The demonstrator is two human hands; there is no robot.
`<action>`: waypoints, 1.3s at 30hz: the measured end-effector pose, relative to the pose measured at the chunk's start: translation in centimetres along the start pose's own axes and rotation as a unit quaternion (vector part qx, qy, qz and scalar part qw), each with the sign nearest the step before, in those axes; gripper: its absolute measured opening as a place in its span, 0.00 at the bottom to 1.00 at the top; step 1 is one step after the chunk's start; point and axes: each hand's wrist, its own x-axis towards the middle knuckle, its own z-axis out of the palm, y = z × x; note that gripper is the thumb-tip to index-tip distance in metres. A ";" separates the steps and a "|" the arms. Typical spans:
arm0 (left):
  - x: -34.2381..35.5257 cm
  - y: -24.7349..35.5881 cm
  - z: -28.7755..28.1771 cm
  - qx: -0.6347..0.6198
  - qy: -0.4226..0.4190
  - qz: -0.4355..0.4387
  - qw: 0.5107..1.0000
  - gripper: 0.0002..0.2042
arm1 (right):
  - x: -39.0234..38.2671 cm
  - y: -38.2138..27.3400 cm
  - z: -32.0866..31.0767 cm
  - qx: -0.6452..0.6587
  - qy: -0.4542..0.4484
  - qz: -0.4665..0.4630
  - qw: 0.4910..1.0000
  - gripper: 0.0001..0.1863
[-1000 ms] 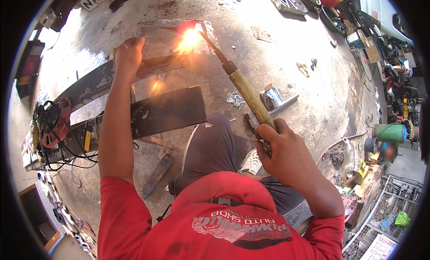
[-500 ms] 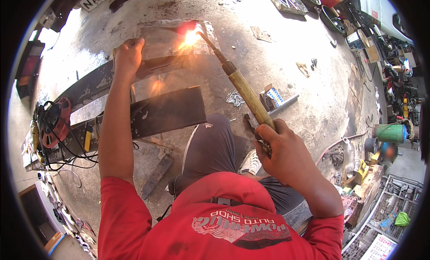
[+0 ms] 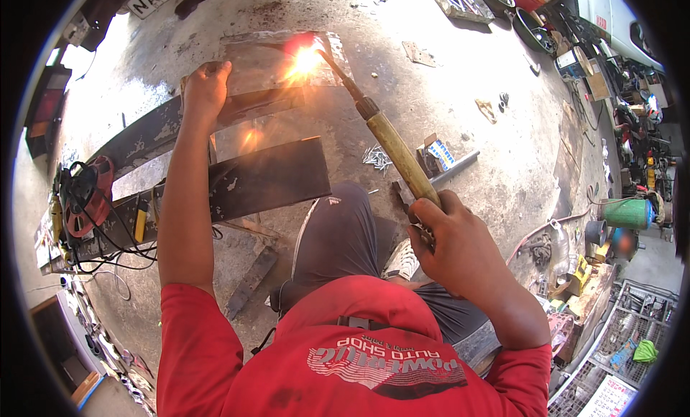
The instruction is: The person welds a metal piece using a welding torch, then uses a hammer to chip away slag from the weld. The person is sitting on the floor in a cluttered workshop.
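Note:
My right hand (image 3: 456,244) is wrapped round the yellowish handle of a gas torch (image 3: 395,150), its thin neck slanting up and to the left. A bright flame (image 3: 305,62) with sparks burns at the tip, hiding the spot it strikes. Left of the flame, my left hand (image 3: 205,94) is closed at the far dark metal beam (image 3: 147,135), thumb upward; its fingertips are partly hidden. Beyond that beam lies a flat, worn metal plate (image 3: 248,51). Nearer to me, a second dark beam (image 3: 277,176) runs below my left forearm.
A red and black reel with cables (image 3: 90,198) rests on the beams at left. Nails (image 3: 376,158), a small box (image 3: 437,155) and a metal tube (image 3: 456,170) lie by the torch. A green cylinder (image 3: 625,214) and a wire rack (image 3: 625,331) are at right.
The flame glows slightly larger and its sparks spread a little more. Both hands and the torch hold nearly the same position.

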 end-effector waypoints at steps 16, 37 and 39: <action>2.1 2.3 -2.2 -0.324 -0.034 0.051 0.944 0.11 | -1.5 -0.4 -2.6 0.063 0.116 -0.022 0.991 0.10; -0.2 0.8 0.0 -0.089 -0.009 0.005 0.996 0.21 | -2.3 2.2 -1.6 0.106 0.153 -0.006 0.983 0.10; -0.9 1.9 0.2 -0.198 -0.002 -0.020 0.980 0.18 | -2.4 2.4 -1.6 0.110 0.158 -0.004 0.981 0.11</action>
